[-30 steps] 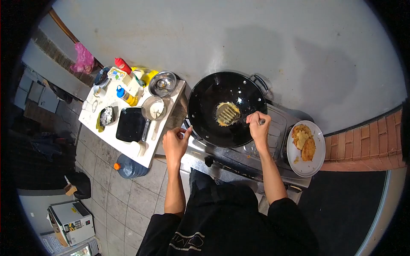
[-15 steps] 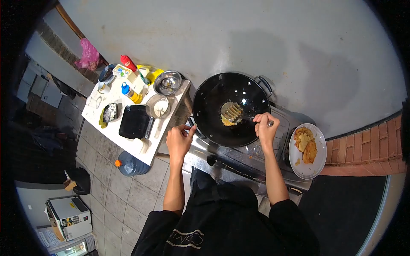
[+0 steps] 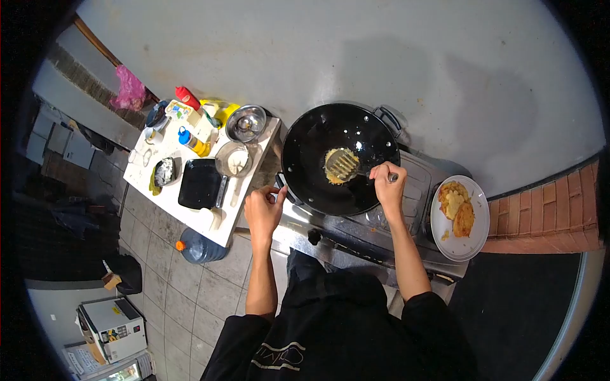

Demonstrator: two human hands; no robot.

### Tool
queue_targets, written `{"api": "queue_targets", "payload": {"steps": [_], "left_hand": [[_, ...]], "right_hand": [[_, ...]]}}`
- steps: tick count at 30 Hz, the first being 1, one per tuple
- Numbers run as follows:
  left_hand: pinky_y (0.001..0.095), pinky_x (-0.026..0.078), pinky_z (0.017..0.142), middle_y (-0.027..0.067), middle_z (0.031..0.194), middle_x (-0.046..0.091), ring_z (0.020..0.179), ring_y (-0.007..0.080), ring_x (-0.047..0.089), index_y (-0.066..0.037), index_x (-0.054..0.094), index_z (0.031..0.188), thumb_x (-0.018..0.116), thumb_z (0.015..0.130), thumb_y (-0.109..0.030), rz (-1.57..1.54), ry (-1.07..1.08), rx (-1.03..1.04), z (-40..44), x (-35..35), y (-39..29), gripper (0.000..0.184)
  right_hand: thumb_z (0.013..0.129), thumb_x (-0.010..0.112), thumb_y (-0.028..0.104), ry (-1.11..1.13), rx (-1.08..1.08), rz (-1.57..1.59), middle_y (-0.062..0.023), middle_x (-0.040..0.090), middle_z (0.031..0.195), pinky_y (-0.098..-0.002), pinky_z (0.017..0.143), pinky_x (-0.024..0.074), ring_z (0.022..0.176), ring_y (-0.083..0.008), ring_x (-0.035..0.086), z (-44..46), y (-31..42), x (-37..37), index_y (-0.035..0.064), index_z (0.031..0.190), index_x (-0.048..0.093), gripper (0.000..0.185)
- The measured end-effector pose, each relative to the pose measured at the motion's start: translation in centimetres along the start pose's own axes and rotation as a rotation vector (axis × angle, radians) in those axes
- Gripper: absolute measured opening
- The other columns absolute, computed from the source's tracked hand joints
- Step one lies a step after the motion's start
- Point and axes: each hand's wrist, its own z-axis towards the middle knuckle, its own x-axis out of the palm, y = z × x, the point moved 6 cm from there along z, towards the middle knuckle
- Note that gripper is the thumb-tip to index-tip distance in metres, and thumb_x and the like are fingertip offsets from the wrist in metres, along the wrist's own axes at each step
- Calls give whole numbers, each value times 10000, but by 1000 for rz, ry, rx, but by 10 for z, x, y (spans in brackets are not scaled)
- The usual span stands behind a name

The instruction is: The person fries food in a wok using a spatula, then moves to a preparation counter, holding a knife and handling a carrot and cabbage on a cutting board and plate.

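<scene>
A slotted turner (image 3: pixel 344 166) is in my right hand (image 3: pixel 387 184), its fingers wrapped round the handle. The turner's slotted head lies over a small pale-yellow patty (image 3: pixel 332 178) near the middle of a black wok (image 3: pixel 318 136). My left hand (image 3: pixel 264 208) is closed at the wok's left side handle (image 3: pixel 281 183), thumb and forefinger against it. The wok sits on a metal stove (image 3: pixel 416 197). To the right of my right hand, a white plate (image 3: pixel 460 253) carries several browned patties (image 3: pixel 463 219).
On the left, a white table (image 3: pixel 190 216) holds a black square pan (image 3: pixel 200 183), a steel bowl (image 3: pixel 246 122), a saucepan (image 3: pixel 233 159) with white contents, and a blue-capped bottle (image 3: pixel 194 141). A large water jug (image 3: pixel 203 245) stands on the floor. A brick ledge (image 3: pixel 540 222) is at right.
The turner's head has shifted onto the patty, which now lies more covered and slightly higher in the wok. My left hand stays at the wok handle. The whole view has shifted slightly.
</scene>
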Motion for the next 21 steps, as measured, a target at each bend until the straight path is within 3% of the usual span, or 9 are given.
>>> {"api": "queue_targets", "payload": {"steps": [21], "left_hand": [[345,384,479,88,472,499,425,192,475,19,699,756,752,769,-294,-26,-29,7,0,1,2,319]], "right_hand": [[802,430,19,-4,20,-12,-95,538,501,-301,474,387,483,-131,516,4,-5,2,-56,549,514,277]]}}
